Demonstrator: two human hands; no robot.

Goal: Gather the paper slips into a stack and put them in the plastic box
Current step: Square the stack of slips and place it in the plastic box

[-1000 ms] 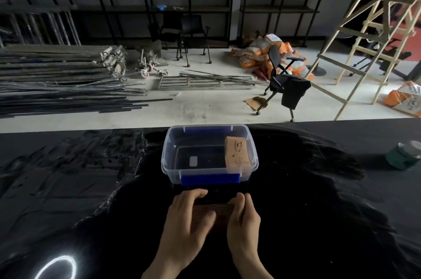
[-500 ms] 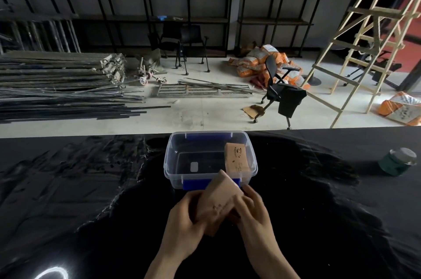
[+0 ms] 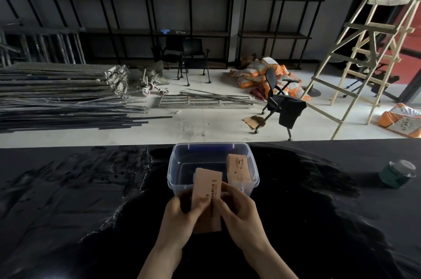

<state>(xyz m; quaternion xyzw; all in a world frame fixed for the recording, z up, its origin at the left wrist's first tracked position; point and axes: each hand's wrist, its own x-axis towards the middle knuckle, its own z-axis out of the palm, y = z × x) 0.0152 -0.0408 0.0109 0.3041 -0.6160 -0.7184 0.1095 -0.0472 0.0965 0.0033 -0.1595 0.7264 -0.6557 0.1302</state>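
I've got the slip stack [image 3: 206,190] pinched upright between left hand [image 3: 182,215] and right hand [image 3: 239,210], squaring it; next, lower it into the plastic box [image 3: 175,178] beside the earlier stack [image 3: 238,170].

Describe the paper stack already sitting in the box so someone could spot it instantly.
Find the clear plastic box on the black table. The stack of slips leans against its right wall, untouched, unlike the stack both hands grip.
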